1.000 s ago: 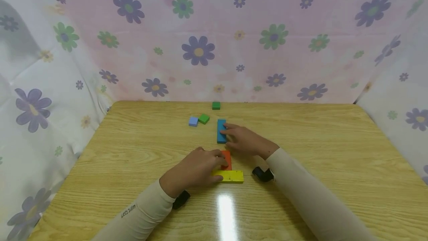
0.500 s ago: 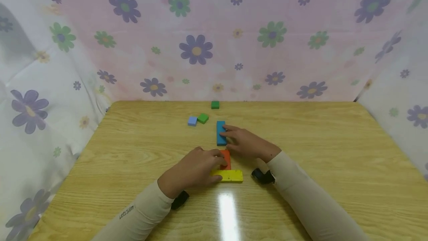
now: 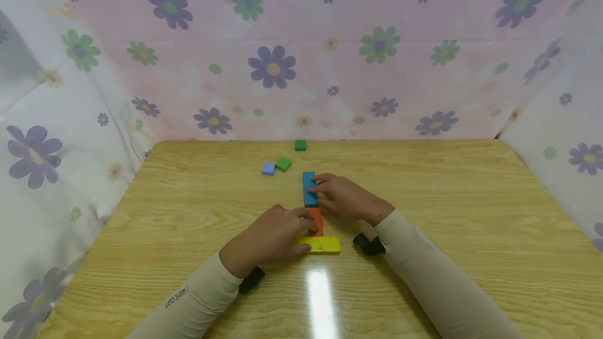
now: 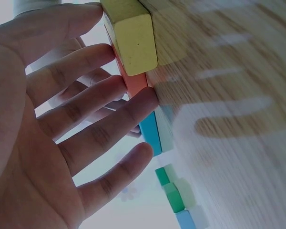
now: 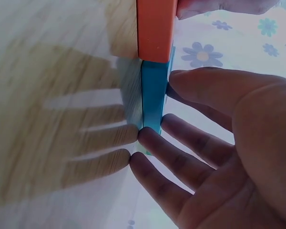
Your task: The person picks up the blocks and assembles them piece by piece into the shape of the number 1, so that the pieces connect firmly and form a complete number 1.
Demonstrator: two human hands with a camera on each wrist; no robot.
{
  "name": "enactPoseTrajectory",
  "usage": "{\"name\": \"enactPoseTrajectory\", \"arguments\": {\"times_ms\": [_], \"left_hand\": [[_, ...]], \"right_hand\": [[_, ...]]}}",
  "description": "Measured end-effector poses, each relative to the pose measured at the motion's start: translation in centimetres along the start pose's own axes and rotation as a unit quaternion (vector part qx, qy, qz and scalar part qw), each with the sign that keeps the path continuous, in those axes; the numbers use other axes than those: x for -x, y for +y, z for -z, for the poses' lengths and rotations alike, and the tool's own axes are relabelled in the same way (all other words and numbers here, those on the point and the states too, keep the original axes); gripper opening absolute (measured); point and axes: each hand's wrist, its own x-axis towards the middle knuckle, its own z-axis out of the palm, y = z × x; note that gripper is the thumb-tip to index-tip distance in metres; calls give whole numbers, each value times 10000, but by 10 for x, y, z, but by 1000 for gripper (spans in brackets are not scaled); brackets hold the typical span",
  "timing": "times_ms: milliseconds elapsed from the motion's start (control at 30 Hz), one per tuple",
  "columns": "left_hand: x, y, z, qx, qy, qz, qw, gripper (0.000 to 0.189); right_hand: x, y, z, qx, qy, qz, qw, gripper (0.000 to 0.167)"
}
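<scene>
In the head view my left hand (image 3: pixel 268 237) rests over a yellow block (image 3: pixel 326 245) and an orange block (image 3: pixel 318 217). Its thumb touches the yellow one, and its fingertips press the orange one. The orange block's near end meets the yellow block's far side. My right hand (image 3: pixel 350 200) lays its fingertips on a long blue block (image 3: pixel 308 198), just beyond the orange one. In the right wrist view the blue block (image 5: pixel 154 90) sits against the end of the orange block (image 5: pixel 156 28), slightly offset. Both hands' fingers look extended in the wrist views.
Farther back on the wooden table (image 3: pixel 447 198) lie a light blue block (image 3: pixel 268 169), a green block (image 3: pixel 283 164) and a darker green block (image 3: pixel 300 145). A flowered cloth (image 3: pixel 301 103) rises behind the table. Black wrist devices (image 3: pixel 369 245) are on both wrists.
My right hand has slid the blue block toward the orange one, closing the gap seen earlier. The left hand stays on the yellow and orange blocks. The head view has shifted slightly.
</scene>
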Motion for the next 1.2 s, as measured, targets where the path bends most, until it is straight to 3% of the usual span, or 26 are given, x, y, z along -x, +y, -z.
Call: {"name": "enactPoseTrajectory", "arguments": {"times_ms": [900, 1200], "left_hand": [[0, -2, -1, -8, 147, -109, 9998, 31], [-1, -1, 0, 62, 1, -1, 10000, 33]], "right_hand": [[1, -1, 6, -17, 58, -132, 9999, 35], [1, 2, 4, -49, 55, -137, 9999, 35]]}}
